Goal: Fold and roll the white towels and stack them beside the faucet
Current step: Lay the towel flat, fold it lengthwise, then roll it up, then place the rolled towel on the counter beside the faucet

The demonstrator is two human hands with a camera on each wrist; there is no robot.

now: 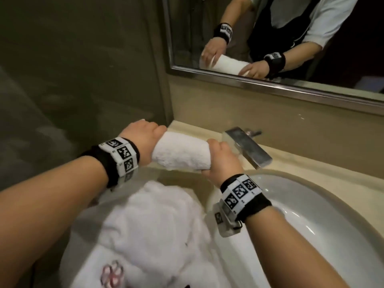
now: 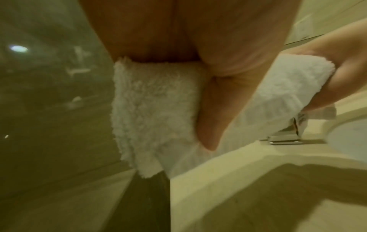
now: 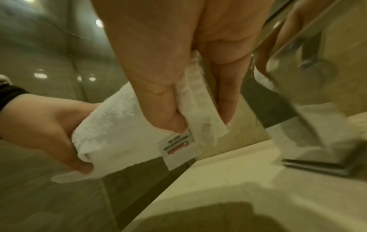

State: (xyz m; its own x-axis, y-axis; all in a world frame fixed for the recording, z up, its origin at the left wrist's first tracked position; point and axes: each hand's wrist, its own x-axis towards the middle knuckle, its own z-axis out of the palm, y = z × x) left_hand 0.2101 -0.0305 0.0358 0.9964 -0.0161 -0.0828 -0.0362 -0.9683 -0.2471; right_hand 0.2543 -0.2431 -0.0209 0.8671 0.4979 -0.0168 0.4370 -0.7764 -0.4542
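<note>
Because the rolled towel (image 1: 180, 151) is soft and apt to unroll, the left hand (image 1: 143, 134) and right hand (image 1: 222, 161) clamp its ends.

Right hand (image 3: 168, 87) grips one end of the rolled white towel (image 3: 111, 125), thumb pressed into the fold; a printed label (image 3: 179, 152) hangs below. Left hand (image 3: 49, 125) cups the opposite end. Faucet (image 3: 309, 87) at right, above the beige counter (image 3: 228, 172)
</note>
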